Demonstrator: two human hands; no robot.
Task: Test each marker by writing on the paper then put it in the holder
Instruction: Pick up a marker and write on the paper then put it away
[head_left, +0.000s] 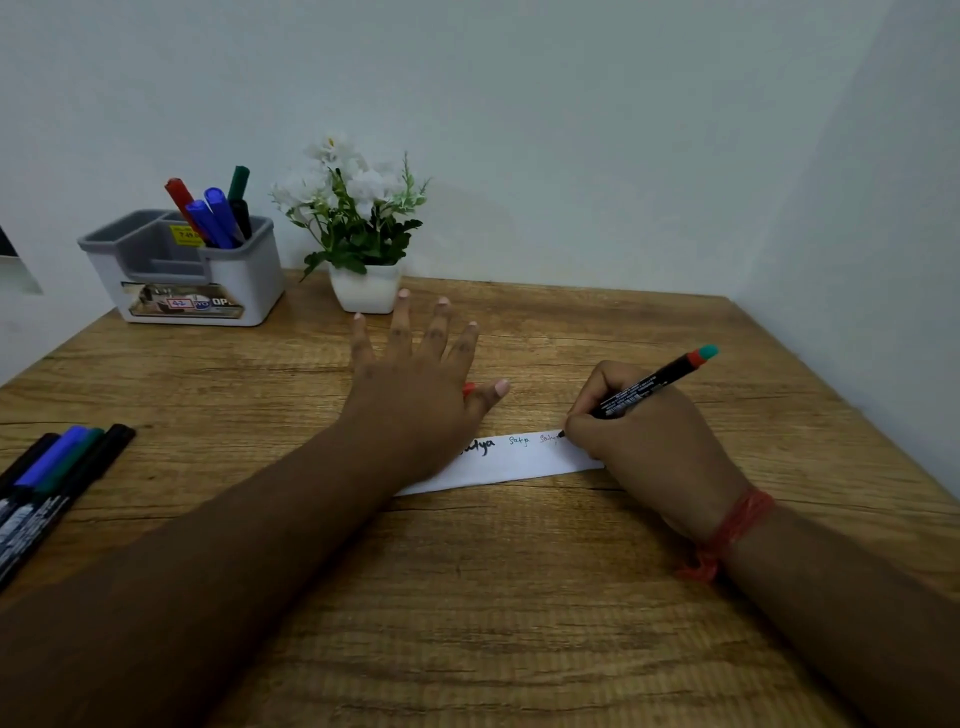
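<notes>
Marker (644, 387) is being gripped by the right hand (639, 441), tip writing on the paper (519, 460); left hand (415, 384) is pressing flat, fingers spread. Paper risks sliding if that pressure is easing.

Two hands: left (415, 395), right (639, 441). One strip of paper (519, 460). One holder (192, 270), four markers (221, 215) inside: one red, two blue, one green. One marker in hand (652, 384). Four or so loose markers (52, 483) at left of counter (493, 597), exact count unclear at the frame edge. One potted plant (358, 228). One red wrist thread (727, 535).
</notes>
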